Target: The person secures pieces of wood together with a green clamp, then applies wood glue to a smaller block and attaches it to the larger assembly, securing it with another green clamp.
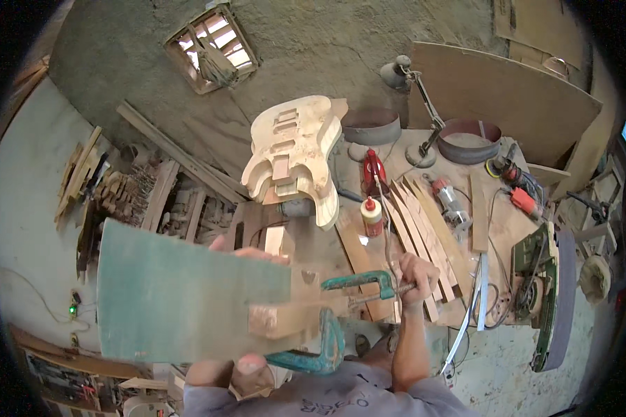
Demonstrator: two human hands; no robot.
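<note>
Far left: stacked offcuts and planks [129, 191] leaning along the wall, well apart from the hands

Left of centre: a flat green board [188, 292], long axis running left to right, its wide end toward the left edge and its narrower end pointing right into the clamps. Held up in front of the chest, above the bench edge

Left hand [247, 368] under the board's lower edge, thumb pressed up against the underside; other fingers showing over the top edge near the middle, so the hand pinches the board between thumb and fingers

At the board's right end: small wood blocks [278, 316] squeezed against it by two teal clamps. Lower clamp [313, 351] curving down and left below the blocks; upper clamp [358, 281] arching above them, screw pointing right

Right hand [417, 278] closed in a fist around the upper clamp's screw handle, forearm rising from the lower edge

Behind, on the bench [494, 229]: unfinished guitar body [295, 156] standing tilted, neck pocket down; red-capped glue bottle [371, 215] just right of it; fan of thin wood strips [424, 222]; desk lamp [414, 104]; grey hoop [372, 126] and red-brown hoop [471, 139]; belt sander [546, 299] at far right
</note>
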